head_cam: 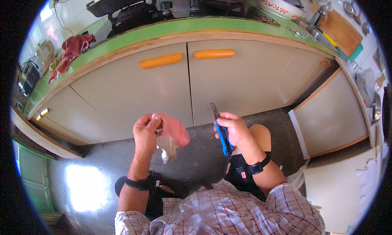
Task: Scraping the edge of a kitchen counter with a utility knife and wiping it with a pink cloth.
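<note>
My left hand (144, 133) pinches a limp pink and off-white piece (176, 129), which looks like cloth or soft wrapping. It hangs to the right of the fingers and is partly blurred. In my right hand (235, 129) is a pair of pliers (225, 140) with blue and black handles. Their dark metal jaws point up and away from me, apart from the pink piece. Both hands are raised over the floor, in front of the pale cabinet doors (229, 81). My fingers hide part of the pliers' handles.
Orange handles (214, 54) stick out from the cabinet doors. Above runs a green countertop (183, 28) bearing a black gas stove (180, 9), a dark red cloth (73, 48) and a white enamel basin (278, 8). A wooden cutting board (343, 32) lies at the right, above an angled panel (333, 115).
</note>
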`<state>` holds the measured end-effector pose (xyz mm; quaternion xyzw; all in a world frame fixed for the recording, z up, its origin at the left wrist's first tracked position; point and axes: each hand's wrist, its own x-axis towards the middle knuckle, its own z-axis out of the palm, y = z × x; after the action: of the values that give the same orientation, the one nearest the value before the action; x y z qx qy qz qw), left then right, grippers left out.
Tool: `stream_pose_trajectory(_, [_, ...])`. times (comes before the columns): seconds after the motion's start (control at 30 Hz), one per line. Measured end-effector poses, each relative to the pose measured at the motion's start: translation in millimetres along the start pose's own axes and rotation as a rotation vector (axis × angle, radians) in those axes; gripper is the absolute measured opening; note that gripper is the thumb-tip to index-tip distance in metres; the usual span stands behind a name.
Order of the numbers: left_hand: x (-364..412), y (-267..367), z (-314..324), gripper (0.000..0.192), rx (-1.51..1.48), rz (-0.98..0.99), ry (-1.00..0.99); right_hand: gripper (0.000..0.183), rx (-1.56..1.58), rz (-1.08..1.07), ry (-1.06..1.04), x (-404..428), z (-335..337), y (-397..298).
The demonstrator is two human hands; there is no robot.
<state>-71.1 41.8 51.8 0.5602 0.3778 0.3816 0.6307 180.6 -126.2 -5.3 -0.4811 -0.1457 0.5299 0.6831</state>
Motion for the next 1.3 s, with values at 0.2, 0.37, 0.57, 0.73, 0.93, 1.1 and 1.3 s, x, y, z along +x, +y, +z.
stream_pose_trajectory(0.2, [30.5,58.4,107.6,0.010,0.461,1.011,0.097,0.013,0.163,-0.070,0.211,-5.7,-20.2,-2.2])
stream_pose_trajectory(0.37, [81.7,72.6,173.9,0.020,0.979,1.390,0.200,0.018,0.101,-0.107,0.162,-13.7,-15.2,-6.2])
stream_pose_trajectory(0.57, [110.8,64.9,221.0,0.024,0.892,1.516,0.074,0.019,0.125,-0.122,0.168,-23.5,-13.9,-14.8])
stream_pose_trajectory(0.73, [143.2,30.4,272.7,0.014,-0.040,1.382,-0.598,0.019,0.117,-0.132,0.142,-9.3,-19.5,-1.0])
stream_pose_trajectory(0.93, [70.8,59.1,214.6,0.010,0.372,0.767,-0.359,0.018,0.242,-0.173,0.213,-5.1,-37.2,0.0])
stream_pose_trajectory(1.1, [59.7,40.4,138.1,0.006,-0.402,0.105,-0.139,0.017,0.176,-0.141,0.203,-9.2,-27.4,4.9])
stream_pose_trajectory(1.3, [28.3,41.0,72.3,0.007,-0.302,0.452,0.228,0.013,0.074,-0.113,0.186,-7.5,-14.2,12.9])
